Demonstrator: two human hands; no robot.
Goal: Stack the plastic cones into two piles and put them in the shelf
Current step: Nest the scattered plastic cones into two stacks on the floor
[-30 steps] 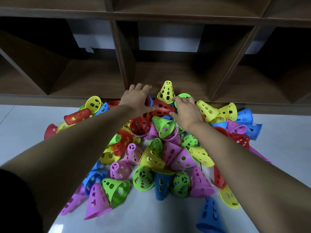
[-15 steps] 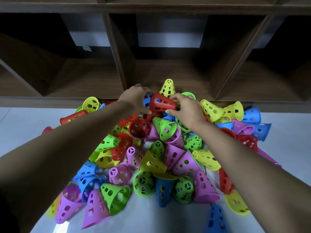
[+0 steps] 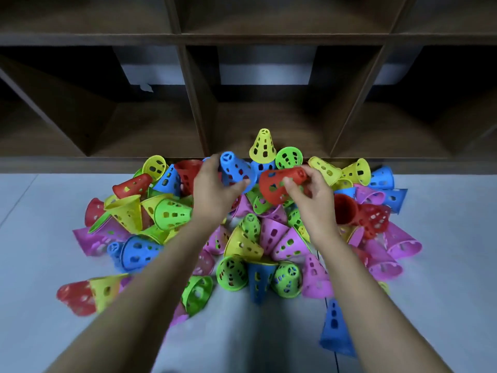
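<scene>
A loose heap of perforated plastic cones (image 3: 250, 246) in red, blue, yellow, green and pink lies on the pale floor in front of a dark wooden shelf (image 3: 204, 125). My left hand (image 3: 215, 189) grips a blue cone (image 3: 235, 172) lifted above the heap, its tip pointing up and left. My right hand (image 3: 309, 196) holds a red cone (image 3: 277, 184) lying sideways, its wide mouth turned toward the blue cone. The two held cones almost touch. One yellow cone (image 3: 263, 145) stands upright at the back of the heap.
The shelf has several open compartments (image 3: 271, 122) at floor level, dark inside. Its front ledge (image 3: 67, 164) runs just behind the heap. A lone blue cone (image 3: 334, 329) lies on the grey floor (image 3: 35, 265) at the lower right.
Both hands have lifted out of the heap, the left with a blue cone and the right with the red cone. Cones on the left side have shifted.
</scene>
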